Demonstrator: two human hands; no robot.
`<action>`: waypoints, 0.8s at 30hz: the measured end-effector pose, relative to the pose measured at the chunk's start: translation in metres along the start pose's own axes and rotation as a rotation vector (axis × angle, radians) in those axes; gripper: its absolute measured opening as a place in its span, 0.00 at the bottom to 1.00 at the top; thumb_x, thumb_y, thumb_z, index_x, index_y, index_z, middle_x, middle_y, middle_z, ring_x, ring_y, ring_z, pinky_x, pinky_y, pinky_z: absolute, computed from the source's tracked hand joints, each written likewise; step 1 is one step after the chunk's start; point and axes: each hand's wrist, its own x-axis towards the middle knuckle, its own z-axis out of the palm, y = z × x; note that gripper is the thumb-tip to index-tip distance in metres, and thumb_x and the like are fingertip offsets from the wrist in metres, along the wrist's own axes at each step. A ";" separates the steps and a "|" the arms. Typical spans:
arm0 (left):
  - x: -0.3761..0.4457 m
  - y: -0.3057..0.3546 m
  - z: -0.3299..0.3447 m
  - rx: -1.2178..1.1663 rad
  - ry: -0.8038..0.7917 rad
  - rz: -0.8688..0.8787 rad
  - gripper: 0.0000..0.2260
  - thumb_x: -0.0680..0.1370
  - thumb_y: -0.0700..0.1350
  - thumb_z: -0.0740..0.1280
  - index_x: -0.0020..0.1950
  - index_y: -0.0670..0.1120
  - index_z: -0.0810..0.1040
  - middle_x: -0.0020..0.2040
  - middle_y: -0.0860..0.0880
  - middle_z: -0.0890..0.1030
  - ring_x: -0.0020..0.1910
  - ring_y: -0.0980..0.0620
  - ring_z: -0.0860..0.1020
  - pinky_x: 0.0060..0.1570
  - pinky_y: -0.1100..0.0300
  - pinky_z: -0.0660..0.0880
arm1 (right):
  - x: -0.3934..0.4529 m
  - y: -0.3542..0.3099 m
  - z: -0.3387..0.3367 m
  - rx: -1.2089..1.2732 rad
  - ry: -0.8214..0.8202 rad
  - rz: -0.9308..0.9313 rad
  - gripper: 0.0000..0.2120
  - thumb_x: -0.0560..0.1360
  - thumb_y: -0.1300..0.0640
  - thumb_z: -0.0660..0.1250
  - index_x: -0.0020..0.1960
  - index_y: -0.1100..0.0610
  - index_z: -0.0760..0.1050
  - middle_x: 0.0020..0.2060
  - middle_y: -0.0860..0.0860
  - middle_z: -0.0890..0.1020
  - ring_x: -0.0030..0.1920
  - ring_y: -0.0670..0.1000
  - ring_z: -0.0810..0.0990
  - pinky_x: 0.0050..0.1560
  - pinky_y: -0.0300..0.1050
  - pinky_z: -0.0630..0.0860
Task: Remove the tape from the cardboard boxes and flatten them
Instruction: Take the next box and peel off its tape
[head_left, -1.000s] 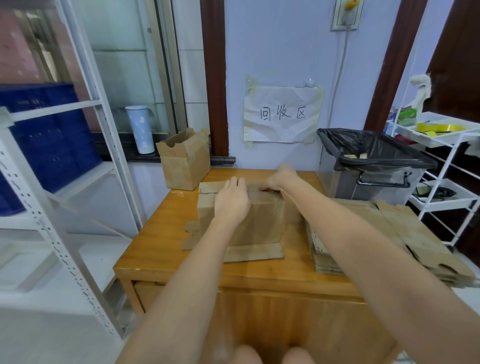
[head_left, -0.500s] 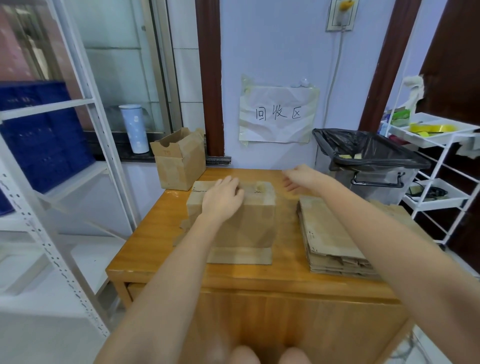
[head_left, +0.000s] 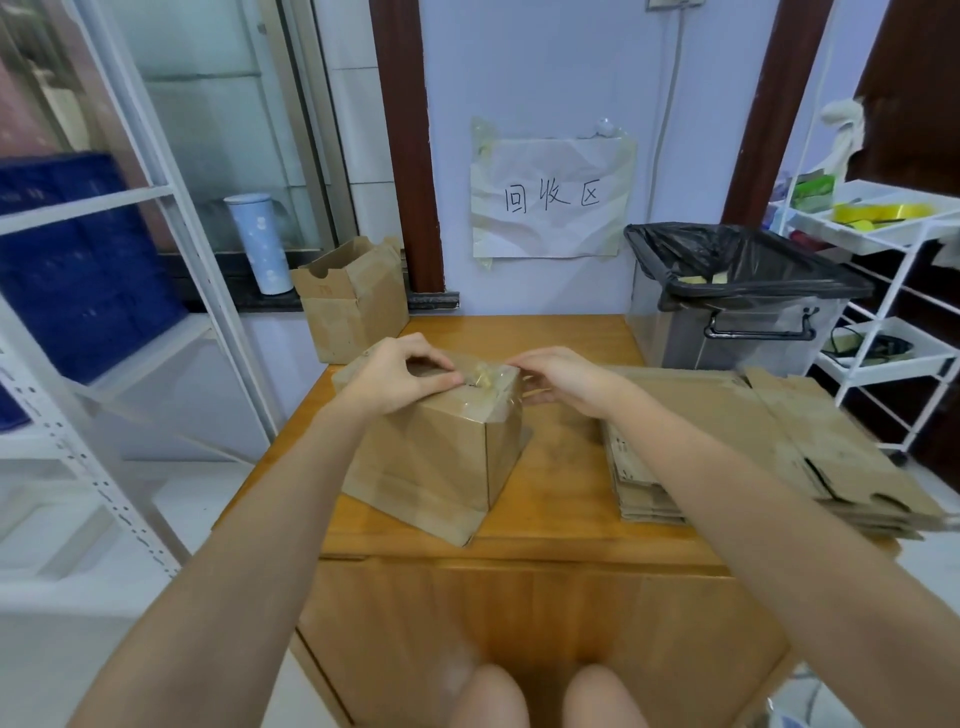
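I see bare counter (head_left: 558, 467) between the taped box (head_left: 441, 457) at centre and the flattened cardboard stack (head_left: 753, 441) at 3 o'clock: a narrow lane. More open wood at 12 o'clock, behind the box up to the wall. The open box (head_left: 353, 306) blocks 11 o'clock, the black-lined bin (head_left: 743, 301) blocks 1 to 2 o'clock. The white shelf frame (head_left: 171, 291) closes off 9 o'clock. Both hands sit on the taped box's top, so that top is occupied.
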 end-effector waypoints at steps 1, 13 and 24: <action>0.000 0.000 0.000 0.005 0.002 0.005 0.08 0.70 0.50 0.76 0.46 0.50 0.84 0.47 0.50 0.79 0.50 0.53 0.77 0.55 0.61 0.72 | 0.000 0.001 0.000 0.001 -0.005 -0.009 0.10 0.81 0.58 0.60 0.53 0.56 0.80 0.56 0.57 0.81 0.52 0.53 0.79 0.54 0.46 0.79; -0.002 0.002 0.004 -0.035 0.032 0.006 0.04 0.71 0.45 0.76 0.44 0.50 0.83 0.46 0.49 0.79 0.48 0.53 0.77 0.51 0.63 0.70 | -0.018 -0.003 -0.015 -0.225 -0.062 0.164 0.27 0.77 0.37 0.59 0.48 0.62 0.78 0.42 0.57 0.85 0.42 0.53 0.85 0.41 0.44 0.82; -0.002 0.002 0.006 -0.020 0.046 0.015 0.05 0.70 0.46 0.76 0.40 0.56 0.82 0.44 0.54 0.78 0.48 0.52 0.77 0.58 0.51 0.73 | -0.017 -0.021 -0.009 -0.010 0.040 0.230 0.08 0.75 0.59 0.71 0.49 0.64 0.78 0.38 0.55 0.85 0.35 0.48 0.84 0.40 0.44 0.83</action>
